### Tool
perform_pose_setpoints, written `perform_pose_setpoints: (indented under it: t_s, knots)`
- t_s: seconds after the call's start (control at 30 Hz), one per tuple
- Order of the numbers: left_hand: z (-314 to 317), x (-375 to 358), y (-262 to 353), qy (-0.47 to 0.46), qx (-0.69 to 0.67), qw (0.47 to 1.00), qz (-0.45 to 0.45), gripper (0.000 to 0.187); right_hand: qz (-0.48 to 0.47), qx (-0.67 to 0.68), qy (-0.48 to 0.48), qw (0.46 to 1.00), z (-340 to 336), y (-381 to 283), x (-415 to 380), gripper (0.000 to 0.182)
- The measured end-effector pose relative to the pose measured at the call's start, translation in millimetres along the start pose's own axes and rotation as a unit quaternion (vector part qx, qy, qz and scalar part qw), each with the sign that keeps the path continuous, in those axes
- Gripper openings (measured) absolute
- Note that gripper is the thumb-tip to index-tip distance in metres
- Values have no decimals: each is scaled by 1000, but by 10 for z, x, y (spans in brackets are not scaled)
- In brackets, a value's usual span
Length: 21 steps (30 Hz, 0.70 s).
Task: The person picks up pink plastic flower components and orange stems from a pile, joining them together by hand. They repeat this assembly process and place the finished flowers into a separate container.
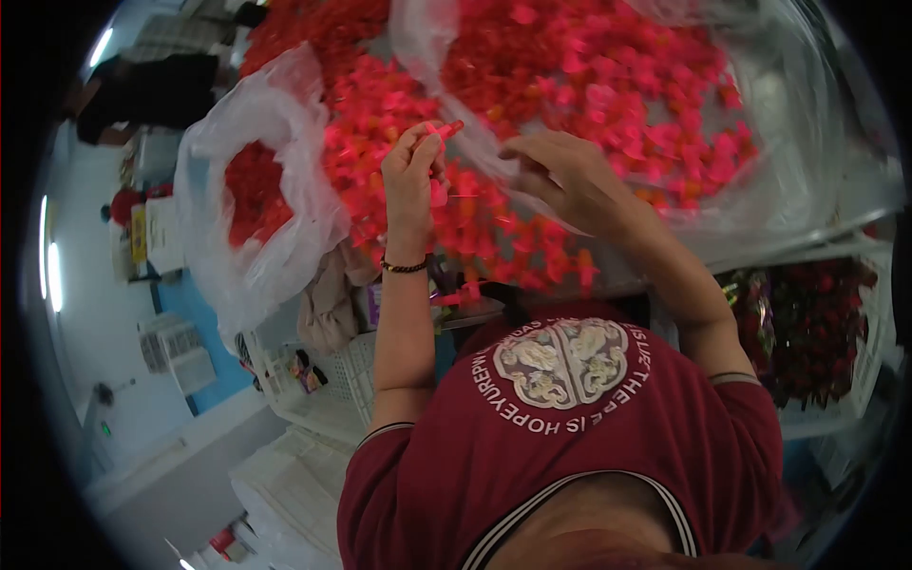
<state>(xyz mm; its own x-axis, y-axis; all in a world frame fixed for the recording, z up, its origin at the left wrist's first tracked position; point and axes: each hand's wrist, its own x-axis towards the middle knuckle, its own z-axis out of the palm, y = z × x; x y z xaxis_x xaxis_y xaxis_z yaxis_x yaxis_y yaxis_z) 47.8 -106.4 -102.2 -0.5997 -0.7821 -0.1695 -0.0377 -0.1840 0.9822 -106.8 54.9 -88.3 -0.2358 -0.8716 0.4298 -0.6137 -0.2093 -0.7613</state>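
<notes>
Nearest: maroon shirt [570, 427], printed chest. Hands are apart, both out in front of it. Left hand [415, 169], dark bracelet [406, 267] on the wrist, has a red piece [450, 129] pinched between thumb and fingers, clear of the loose pile. Right hand [568, 177] is just across from it, fingers curled and blurred; can't tell if it grips anything. Crates low on both sides: left crate [353, 375] with beige cloth [328, 306] by it, right crate [881, 328] holding dark red stuff [819, 328]. Under and past the hands: loose pink-red pieces [366, 142], spread wide. White bag [204, 223] left of them, open, red pieces inside. Clear bag [798, 133] on the right, more pieces in it. Far left: person in black [152, 97], well apart from the hands.
</notes>
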Motion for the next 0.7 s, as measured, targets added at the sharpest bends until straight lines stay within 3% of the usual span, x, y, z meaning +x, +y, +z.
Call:
perform_pose_setpoints:
  t_s: [0.1, 0.17, 0.2, 0.3, 0.37, 0.4, 0.47, 0.5, 0.57, 0.6, 0.67, 0.7]
  knots:
    - [-444, 217, -49, 162, 178, 966, 97, 54, -73, 95, -154, 981, -654, -965, 142, 35]
    - [-542, 245, -9, 214, 266, 927, 151, 77, -198, 164, -157, 953, -715, -1359, 141, 30]
    - [-495, 218, 41, 239, 289, 917, 136, 77, -259, 197, -163, 931, -746, -1542, 147, 32]
    - [-278, 128, 22, 215, 196, 935, 203, 61, -364, 271, -198, 869, -593, -1880, 185, 30]
    - [-137, 54, 8, 143, 128, 969, 157, 45, -391, 286, -214, 848, -457, -2020, 205, 29]
    - [-82, 28, 3, 152, 128, 967, 160, 45, -401, 290, -221, 841, -386, -2082, 202, 28]
    - [4, -18, -6, 33, -1, 997, 68, 34, -411, 293, -229, 832, -292, -2161, 228, 27]
    - [47, -40, 0, 41, -3, 997, 66, 34, -414, 294, -231, 830, -252, -2196, 236, 26]
    - [109, -30, 43, 36, -295, 953, -63, 27, -417, 291, -236, 828, -235, -2211, 245, 25]
    - [156, -22, 15, 38, -298, 952, -64, 27, -415, 288, -236, 831, -237, -2199, 254, 25]
    - [167, 6, 13, 34, -564, 813, -139, 25, -415, 284, -234, 832, -258, -2176, 264, 24]
    - [184, 21, 7, 33, -565, 814, -133, 25, -415, 280, -234, 834, -280, -2153, 265, 24]
